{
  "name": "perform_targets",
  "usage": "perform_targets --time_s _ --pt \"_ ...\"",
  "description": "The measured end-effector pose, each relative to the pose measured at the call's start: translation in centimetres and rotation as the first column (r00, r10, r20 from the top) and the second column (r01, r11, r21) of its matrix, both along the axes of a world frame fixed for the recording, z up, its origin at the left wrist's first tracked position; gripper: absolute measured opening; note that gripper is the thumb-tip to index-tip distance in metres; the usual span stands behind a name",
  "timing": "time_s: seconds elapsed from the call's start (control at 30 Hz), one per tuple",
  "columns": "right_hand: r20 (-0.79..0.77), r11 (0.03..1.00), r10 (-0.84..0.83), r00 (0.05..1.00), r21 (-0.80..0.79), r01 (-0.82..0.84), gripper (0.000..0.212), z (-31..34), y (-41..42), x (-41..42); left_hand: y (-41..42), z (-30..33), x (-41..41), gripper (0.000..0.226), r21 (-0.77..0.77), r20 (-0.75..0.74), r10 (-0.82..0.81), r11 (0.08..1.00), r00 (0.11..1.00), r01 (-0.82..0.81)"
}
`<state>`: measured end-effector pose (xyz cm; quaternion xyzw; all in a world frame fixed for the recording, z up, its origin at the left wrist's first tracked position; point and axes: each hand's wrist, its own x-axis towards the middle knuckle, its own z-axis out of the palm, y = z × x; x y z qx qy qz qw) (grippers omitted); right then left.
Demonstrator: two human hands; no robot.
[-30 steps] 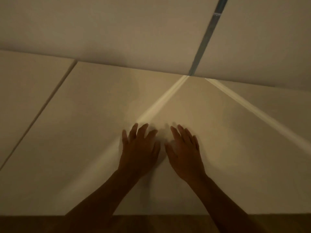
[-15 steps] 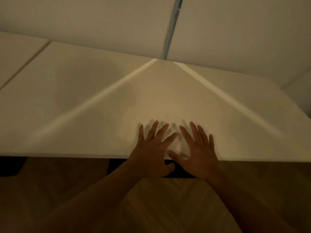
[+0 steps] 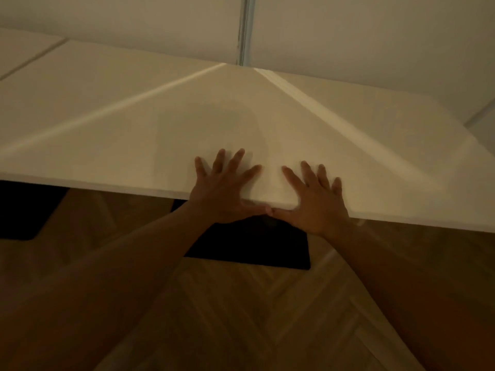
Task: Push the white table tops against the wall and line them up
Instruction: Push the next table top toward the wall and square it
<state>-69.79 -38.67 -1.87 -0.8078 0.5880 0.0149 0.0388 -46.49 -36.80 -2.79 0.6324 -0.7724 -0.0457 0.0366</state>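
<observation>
A white table top [image 3: 134, 124] fills the middle of the head view, its far edge against the pale wall [image 3: 134, 20]. My left hand [image 3: 225, 188] and my right hand [image 3: 313, 199] lie flat on its near edge, fingers spread on the surface. Both thumbs hook over the edge and touch each other below it. A second white table top [image 3: 18, 52] lies at the far left, parted from the first by a thin dark seam. Two bright streaks of light cross the top from a point at the wall.
A grey vertical strip [image 3: 245, 28] runs down the wall above the table. Wooden herringbone floor [image 3: 241, 317] lies below me. A black table base [image 3: 254, 247] shows under the near edge, and another dark shape [image 3: 24, 210] at the left. Another pale surface [image 3: 484, 127] at far right.
My hands have slid back from the middle of the table top to its near edge, thumbs now over the edge. The view has pulled back, so the floor and dark base show.
</observation>
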Motion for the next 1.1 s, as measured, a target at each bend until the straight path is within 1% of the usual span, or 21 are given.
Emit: perform_targets --time_s 0.07,0.17,0.3,0.4,0.47,0.57,0.6,0.7,0.83,0.97,1.1 --pt "-0.025 0.999 0.031 0.999 -0.035 -0.032 0.108 -0.4 -0.5 -0.5 -0.2 -0.1 -0.7 0.108 -0.007 0.035 0.032 0.999 0.999 -0.031" --pt "-0.065 0.989 0.083 0.994 -0.117 -0.09 0.108 -0.9 -0.9 -0.6 -0.1 -0.3 -0.8 0.107 -0.053 0.05 0.066 0.997 0.997 -0.063" --pt "-0.098 0.982 0.145 0.985 -0.111 -0.155 0.104 -1.2 -1.6 -1.0 -0.3 -0.7 -0.8 0.107 -0.101 0.077 0.079 0.992 0.994 -0.071" --pt "-0.132 0.972 0.181 0.975 -0.128 -0.198 0.102 -1.3 -1.9 -1.3 -0.4 -0.8 -0.8 0.107 -0.093 0.08 0.092 0.992 0.993 -0.085" --pt "-0.124 0.97 0.191 0.974 -0.126 -0.206 0.102 -1.5 -1.9 -1.3 -0.5 -0.8 -0.8 0.106 -0.093 0.084 0.088 0.992 0.993 -0.081" --pt "-0.116 0.958 0.192 0.975 -0.195 -0.211 0.099 -1.5 -1.9 -1.2 -0.5 -0.7 -0.9 0.106 -0.114 0.094 0.083 0.991 0.992 -0.072" --pt "-0.119 0.961 0.187 0.975 -0.183 -0.207 0.098 -1.3 -1.8 -1.1 -0.5 -0.7 -0.9 0.106 -0.116 0.096 0.083 0.991 0.992 -0.071" --pt "-0.117 0.978 0.176 0.977 -0.096 -0.188 0.097 -1.1 -1.6 -1.4 -0.1 -0.8 -0.9 0.105 -0.096 0.075 0.088 0.992 0.993 -0.08" --pt "-0.094 0.975 0.159 0.983 -0.142 -0.171 0.097 -1.1 -1.2 -1.3 0.0 -0.7 -0.9 0.104 -0.025 0.049 0.09 0.996 0.995 -0.089" --pt "-0.064 0.974 0.155 0.986 -0.156 -0.163 0.095 -1.3 -1.3 -1.4 -0.2 -0.4 -1.2 0.103 0.002 0.052 0.095 0.995 0.994 -0.095" --pt "-0.03 0.976 0.177 0.984 -0.127 -0.179 0.093 -0.9 -1.2 -1.4 -0.3 0.0 -1.2 0.104 0.062 0.064 0.094 0.993 0.993 -0.098"
